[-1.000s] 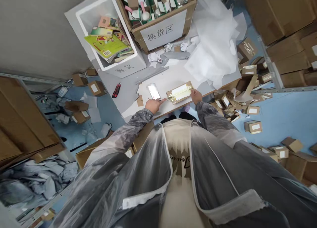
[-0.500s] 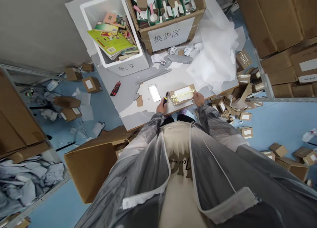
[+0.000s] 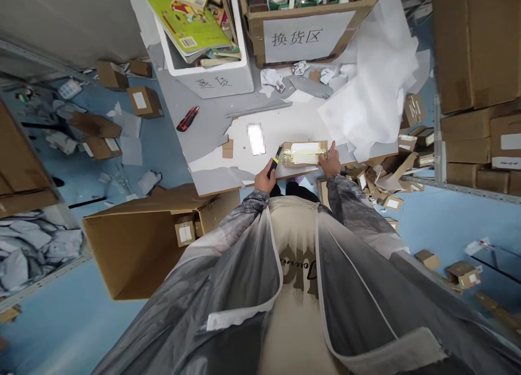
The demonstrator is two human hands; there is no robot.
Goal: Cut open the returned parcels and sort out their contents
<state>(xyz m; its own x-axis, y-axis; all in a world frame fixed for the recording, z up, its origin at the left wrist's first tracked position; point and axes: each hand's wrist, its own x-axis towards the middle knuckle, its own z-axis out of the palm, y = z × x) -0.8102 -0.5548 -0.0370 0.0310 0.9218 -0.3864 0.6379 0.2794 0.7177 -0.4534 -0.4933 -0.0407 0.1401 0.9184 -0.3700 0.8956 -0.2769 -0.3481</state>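
My left hand (image 3: 265, 177) is closed around a black and yellow utility knife (image 3: 274, 163), its tip pointing up toward the left end of a small cardboard box (image 3: 305, 153). Clear tape and a white label cover the top of this box, which lies near the table's front edge. At the box's right end my right hand (image 3: 330, 161) grips it, thumb and fingers on the corner. Left of the box a phone with a blurred screen (image 3: 256, 139) lies on the table. A red and black utility knife (image 3: 188, 119) rests farther left.
A white foam bin (image 3: 220, 84) of books and a labelled carton (image 3: 252, 38) of small boxes stand at the table's back. White foam sheeting (image 3: 358, 93) and crumpled paper (image 3: 272, 79) lie nearby. A large open carton (image 3: 130, 255) sits on the floor at left.
The camera view has shifted, so the table's back items sit higher. The small box has turned to lie straighter, and the knife in my left hand is now near its left end.
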